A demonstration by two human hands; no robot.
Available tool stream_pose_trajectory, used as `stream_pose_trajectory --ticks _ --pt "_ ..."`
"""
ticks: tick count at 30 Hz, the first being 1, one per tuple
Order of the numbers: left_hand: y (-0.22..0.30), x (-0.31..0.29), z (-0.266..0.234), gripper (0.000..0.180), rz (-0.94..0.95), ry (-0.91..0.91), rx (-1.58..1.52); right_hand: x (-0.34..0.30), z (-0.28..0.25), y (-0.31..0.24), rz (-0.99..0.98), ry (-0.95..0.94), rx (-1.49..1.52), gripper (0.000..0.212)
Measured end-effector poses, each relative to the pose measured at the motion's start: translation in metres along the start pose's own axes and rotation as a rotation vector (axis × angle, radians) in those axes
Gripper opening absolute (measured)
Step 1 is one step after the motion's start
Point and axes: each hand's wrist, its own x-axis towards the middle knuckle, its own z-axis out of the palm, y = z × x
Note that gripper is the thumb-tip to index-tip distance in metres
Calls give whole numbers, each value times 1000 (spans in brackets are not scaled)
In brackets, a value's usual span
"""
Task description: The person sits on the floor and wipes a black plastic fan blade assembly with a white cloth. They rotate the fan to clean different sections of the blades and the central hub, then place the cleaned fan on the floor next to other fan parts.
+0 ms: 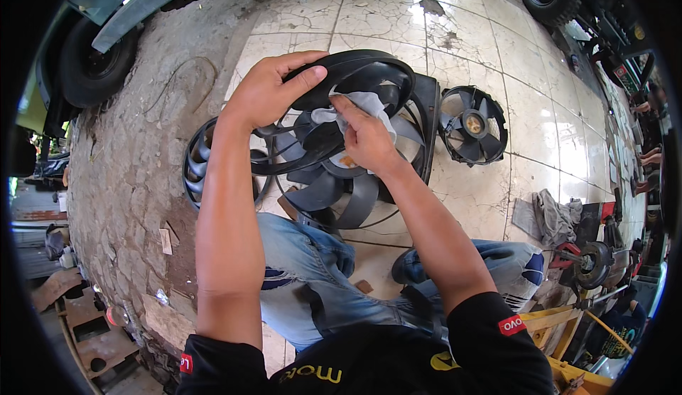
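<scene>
A black ringed fan (369, 61) is held up at a tilt in front of me. Its upper left rim is in the grip of my left hand (263, 91), thumb over the edge and fingers mostly hidden behind. My right hand (368, 139) presses a whitish cloth (375, 105) against the inner part of this fan, index finger pointing in. Beneath it lies a larger dark fan (359, 207) in a square-edged black shroud (431, 114), partly covered by the held fan and my hands.
A smaller black fan (474, 125) lies on the tiles to the right. Another ringed fan (193, 171) is at the left. Grey rags (558, 217) and a wheeled tool (595, 266) are at the right, near a yellow frame (561, 331). Vehicle tyres (99, 65) stand far left and far right.
</scene>
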Motion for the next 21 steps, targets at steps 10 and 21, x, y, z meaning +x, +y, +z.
stream_pose_trajectory --ticks 10,21 --pt "-3 -2 -1 42 -3 10 -39 -4 -4 9 98 173 73 27" --pt "-3 2 3 40 -2 34 0 22 -13 11 92 574 -127 20"
